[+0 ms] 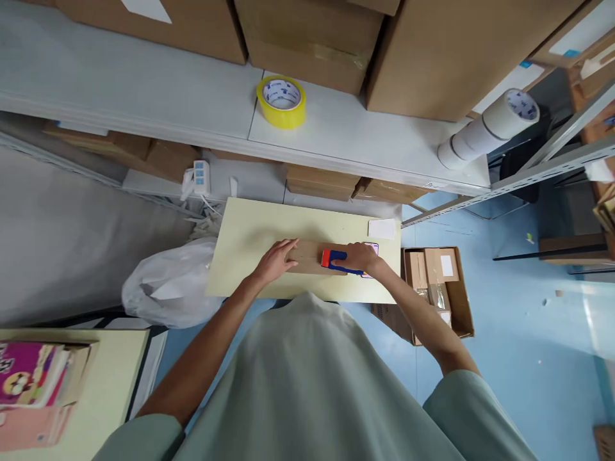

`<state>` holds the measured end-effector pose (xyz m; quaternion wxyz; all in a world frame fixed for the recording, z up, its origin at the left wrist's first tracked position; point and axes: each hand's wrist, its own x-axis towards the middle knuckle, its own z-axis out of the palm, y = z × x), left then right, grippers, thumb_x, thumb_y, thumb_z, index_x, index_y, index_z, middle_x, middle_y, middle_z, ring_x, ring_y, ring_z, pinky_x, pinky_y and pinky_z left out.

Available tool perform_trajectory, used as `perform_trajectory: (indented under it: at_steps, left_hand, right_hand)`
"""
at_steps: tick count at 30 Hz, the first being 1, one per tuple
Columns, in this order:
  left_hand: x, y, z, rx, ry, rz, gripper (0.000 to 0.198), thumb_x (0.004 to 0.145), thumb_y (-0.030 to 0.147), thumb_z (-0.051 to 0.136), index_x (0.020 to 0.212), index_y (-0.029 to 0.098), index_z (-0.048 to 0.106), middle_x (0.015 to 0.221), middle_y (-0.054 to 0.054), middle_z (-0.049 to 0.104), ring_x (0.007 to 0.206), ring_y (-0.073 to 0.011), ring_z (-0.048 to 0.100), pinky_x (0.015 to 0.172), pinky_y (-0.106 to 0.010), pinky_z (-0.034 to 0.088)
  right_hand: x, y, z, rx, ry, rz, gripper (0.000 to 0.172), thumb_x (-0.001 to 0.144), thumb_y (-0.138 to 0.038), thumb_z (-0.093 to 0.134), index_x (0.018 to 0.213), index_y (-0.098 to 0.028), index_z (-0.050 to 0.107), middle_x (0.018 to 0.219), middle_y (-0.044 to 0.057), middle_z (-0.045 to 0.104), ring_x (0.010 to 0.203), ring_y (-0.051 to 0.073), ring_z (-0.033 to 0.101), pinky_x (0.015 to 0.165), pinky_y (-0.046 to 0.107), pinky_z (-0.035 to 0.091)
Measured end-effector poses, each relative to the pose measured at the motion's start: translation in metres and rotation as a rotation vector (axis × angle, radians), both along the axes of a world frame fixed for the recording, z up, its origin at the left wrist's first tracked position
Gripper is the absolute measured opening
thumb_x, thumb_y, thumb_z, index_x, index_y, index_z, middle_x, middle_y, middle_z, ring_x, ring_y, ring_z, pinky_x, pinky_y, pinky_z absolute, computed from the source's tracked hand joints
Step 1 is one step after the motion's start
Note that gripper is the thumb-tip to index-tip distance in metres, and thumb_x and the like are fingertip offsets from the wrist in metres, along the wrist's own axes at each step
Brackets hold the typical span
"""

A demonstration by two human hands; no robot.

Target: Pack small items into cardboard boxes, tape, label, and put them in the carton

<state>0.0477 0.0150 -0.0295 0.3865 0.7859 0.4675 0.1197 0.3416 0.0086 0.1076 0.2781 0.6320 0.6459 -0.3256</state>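
On the cream table in front of me lies a flat brown cardboard box. My left hand grips its left end, thumb and fingers resting on the cardboard. Over the box's right part, my right hand is closed around a blue tape dispenser with a red end, which points left. The dispenser's far side is hidden by my fingers. A phone with a lit screen shows partly from beneath my right hand. Behind it sits a small stack of white labels.
On the grey shelf ahead are a yellow tape roll, stacked white rolls and large cartons. An open carton of small boxes stands right of the table. Left are a white plastic bag and a power strip.
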Motion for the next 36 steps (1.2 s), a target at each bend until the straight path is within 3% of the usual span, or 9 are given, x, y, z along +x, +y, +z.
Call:
perform_trajectory:
  at_steps: [5,8,11,15,22,29,32,36]
  left_hand:
    - [0.010,-0.019,0.004,0.038,0.119,0.045,0.074,0.094,0.030,0.069,0.164,0.024,0.047,0.153,-0.015,0.062,0.143,-0.0355,0.058,0.122,-0.051,0.048]
    - [0.032,-0.035,0.000,0.101,0.155,0.121,0.078,0.102,0.047,0.063,0.169,0.017,0.039,0.173,-0.022,0.041,0.160,-0.0394,0.040,0.129,-0.054,0.040]
    - [0.064,-0.046,-0.011,0.140,0.190,0.280,0.084,0.109,0.059,0.047,0.171,0.005,0.028,0.181,-0.029,0.017,0.170,-0.0428,0.015,0.134,-0.061,0.027]
    - [0.097,-0.051,-0.027,0.165,0.275,0.459,0.093,0.110,0.064,0.035,0.172,-0.004,0.017,0.181,-0.033,0.009,0.171,-0.0431,0.002,0.136,-0.066,0.015]
    - [0.103,-0.050,-0.032,0.217,0.351,0.483,0.100,0.110,0.069,0.026,0.170,-0.010,0.017,0.180,-0.034,0.007,0.171,-0.0419,-0.001,0.137,-0.064,0.011]
    - [0.103,-0.049,-0.033,0.207,0.368,0.469,0.102,0.109,0.069,0.030,0.170,-0.012,0.015,0.180,-0.034,0.003,0.171,-0.0431,-0.001,0.138,-0.064,0.010]
    - [0.103,-0.048,-0.031,0.207,0.378,0.469,0.102,0.109,0.069,0.029,0.170,-0.012,0.015,0.180,-0.034,0.003,0.171,-0.0431,-0.001,0.138,-0.064,0.010]
    - [0.104,-0.048,-0.029,0.215,0.392,0.462,0.104,0.109,0.070,0.026,0.168,-0.016,0.016,0.179,-0.037,0.003,0.171,-0.0442,-0.001,0.138,-0.064,0.010]
  right_hand:
    - [0.001,0.004,-0.010,-0.013,0.044,0.036,0.057,0.100,-0.065,0.065,0.127,-0.016,0.077,0.125,0.021,0.080,0.117,0.035,0.077,0.089,0.037,0.058]
    - [0.002,0.007,-0.013,-0.020,0.062,0.055,0.055,0.100,-0.063,0.065,0.126,-0.016,0.077,0.126,0.020,0.080,0.116,0.034,0.077,0.087,0.036,0.058]
    - [0.004,0.009,-0.015,-0.022,0.075,0.068,0.057,0.100,-0.064,0.066,0.126,-0.015,0.077,0.124,0.021,0.080,0.114,0.035,0.078,0.086,0.036,0.058]
    - [0.007,0.011,-0.017,-0.030,0.101,0.066,0.054,0.102,-0.062,0.063,0.123,-0.014,0.078,0.121,0.020,0.081,0.113,0.034,0.078,0.087,0.036,0.057]
    - [0.019,0.007,-0.012,-0.033,0.145,0.053,0.053,0.102,-0.061,0.063,0.121,-0.013,0.078,0.120,0.020,0.080,0.110,0.033,0.078,0.085,0.035,0.056]
    - [0.111,0.000,0.011,-0.063,0.096,0.007,0.055,0.099,-0.064,0.068,0.113,-0.011,0.079,0.110,0.021,0.081,0.104,0.034,0.078,0.081,0.036,0.054]
    - [0.131,-0.001,0.006,-0.107,0.084,-0.023,0.056,0.098,-0.065,0.070,0.111,-0.011,0.079,0.101,0.019,0.082,0.099,0.033,0.078,0.081,0.035,0.053]
    - [0.121,-0.001,-0.017,-0.085,0.045,-0.013,0.054,0.096,-0.061,0.075,0.119,-0.012,0.078,0.113,0.021,0.081,0.108,0.034,0.077,0.086,0.036,0.054]
